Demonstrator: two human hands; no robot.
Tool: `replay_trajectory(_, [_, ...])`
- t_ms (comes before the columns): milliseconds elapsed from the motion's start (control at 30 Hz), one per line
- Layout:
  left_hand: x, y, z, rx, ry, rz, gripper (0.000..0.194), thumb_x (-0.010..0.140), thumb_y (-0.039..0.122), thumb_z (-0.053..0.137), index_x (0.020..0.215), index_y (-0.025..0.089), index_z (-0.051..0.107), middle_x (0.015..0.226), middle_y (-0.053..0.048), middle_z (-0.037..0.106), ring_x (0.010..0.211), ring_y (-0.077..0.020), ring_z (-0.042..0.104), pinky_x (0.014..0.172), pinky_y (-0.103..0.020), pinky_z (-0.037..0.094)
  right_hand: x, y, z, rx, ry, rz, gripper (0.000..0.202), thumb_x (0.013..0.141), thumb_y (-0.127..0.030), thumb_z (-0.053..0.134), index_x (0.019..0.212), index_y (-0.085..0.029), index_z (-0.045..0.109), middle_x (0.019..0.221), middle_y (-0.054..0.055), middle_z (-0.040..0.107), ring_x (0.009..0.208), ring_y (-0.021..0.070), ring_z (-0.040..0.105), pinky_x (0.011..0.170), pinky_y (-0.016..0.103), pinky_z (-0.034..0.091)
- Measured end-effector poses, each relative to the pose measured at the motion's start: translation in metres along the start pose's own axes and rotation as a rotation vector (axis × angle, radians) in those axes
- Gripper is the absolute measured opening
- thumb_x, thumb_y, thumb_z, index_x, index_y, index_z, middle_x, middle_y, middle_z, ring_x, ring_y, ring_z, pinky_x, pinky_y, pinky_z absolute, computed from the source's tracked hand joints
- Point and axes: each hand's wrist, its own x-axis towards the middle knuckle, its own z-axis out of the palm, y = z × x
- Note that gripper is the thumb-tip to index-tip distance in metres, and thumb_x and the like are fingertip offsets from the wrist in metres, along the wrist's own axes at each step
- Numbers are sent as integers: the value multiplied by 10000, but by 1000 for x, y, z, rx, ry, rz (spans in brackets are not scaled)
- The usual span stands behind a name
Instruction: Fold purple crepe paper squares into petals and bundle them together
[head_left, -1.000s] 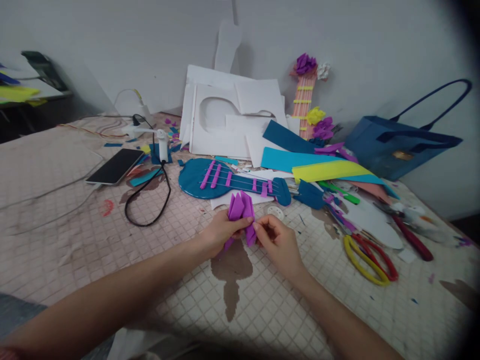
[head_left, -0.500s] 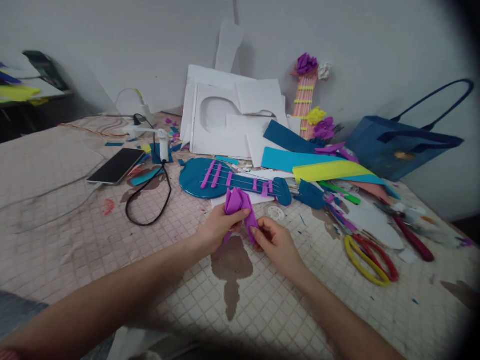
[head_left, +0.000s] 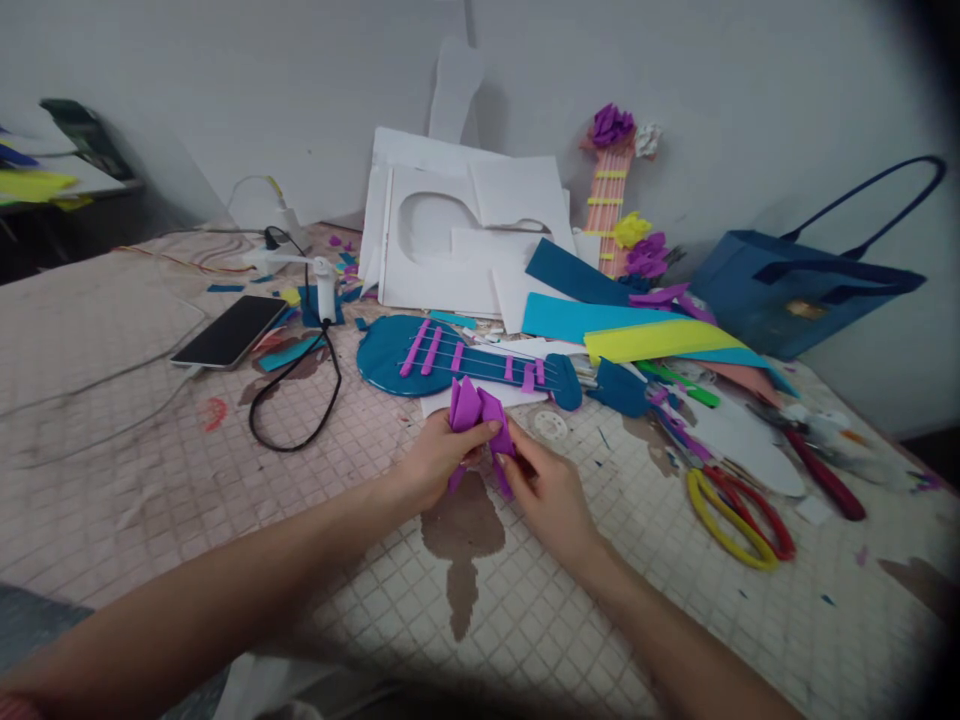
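A folded piece of purple paper (head_left: 466,405) is held between both hands near the middle of the table. My left hand (head_left: 442,455) pinches it from the left, thumb across its front. On the right side, my right hand (head_left: 546,485) grips the paper's right fold between thumb and fingers. Just beyond the hands lies a blue guitar shape (head_left: 391,357) with purple strips (head_left: 431,352) and thin strings across it. A white sheet shows partly under the guitar shape.
Yellow and red-handled scissors (head_left: 731,520), dark red-handled pliers (head_left: 825,475) and coloured paper strips (head_left: 574,320) lie to the right. A blue bag (head_left: 757,285) stands behind them. Leftward are a phone (head_left: 231,332) and a black cable (head_left: 289,447). White boards (head_left: 427,285) lean at the back.
My right hand has moved up slightly along the purple paper, its fingers now closer to my left thumb. The paper's right fold has shifted and its top stands further apart.
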Motion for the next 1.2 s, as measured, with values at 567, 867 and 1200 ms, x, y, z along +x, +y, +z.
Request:
replay_trajectory(567, [1,-1,-1,8,1,12,341,665,365,765,620,140,513,495,57,422,446,-48,370,434,-190,256,-3,4,7,-95,-69,-81,583,938,-198,309,1501,-244,164,1166,115,652,987,243,638,797,387,512])
replay_trajectory(867, [2,-4,-2,-5,-15,4,302,670,320,754,627,133,520,505,51,439,453,-45,373,439,-185,261,0,3,3,-23,-66,-67,533,931,-204,329,1461,-245,308,1095,104,660,1002,238,614,844,397,486])
replay_trajectory(1200, [0,-2,1,-2,-28,-37,288,648,313,787,681,111,585,543,37,489,459,-41,394,427,-180,259,6,9,-1,252,17,157,380,870,-296,513,1223,-185,598,865,54,686,733,173,610,672,311,495])
